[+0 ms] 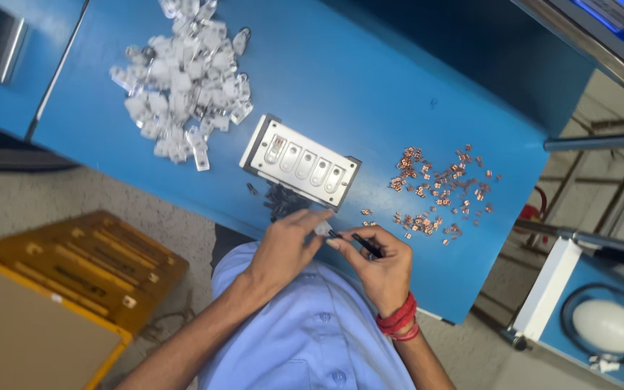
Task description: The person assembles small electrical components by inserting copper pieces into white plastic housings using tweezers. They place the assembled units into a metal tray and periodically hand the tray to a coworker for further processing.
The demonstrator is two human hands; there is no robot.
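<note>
A blue worktable (370,79) fills most of the view, seen from above, with a pale speckled floor beneath it and a yellow crate (74,282) on the floor to the person's left; a second blue surface at the lower right carries a white egg-shaped object (605,325) ringed by a black cable. On the table, a heap of small clear plastic housings (182,87) lies at the far left; a white rectangular jig (300,162) with 5 oblong slots in a row sits nearer the middle; just in front of it lies a little cluster of dark small parts (281,198); to the right, well apart from the jig, a scatter of tiny copper-coloured metal pieces (438,188) spreads across the blue.

At the near edge of the table the 2 hands meet, almost touching. The left hand (283,249) has its fingers curled, thumb and forefinger pinching a small clear plastic piece (322,229); the right hand (380,267), with red bands (399,321) around the wrist, pinches a thin black tool (364,244) whose tip points at that clear piece, just beside it; whether the tip touches the piece is too small to tell. The person wears a light blue buttoned shirt (312,332).
</note>
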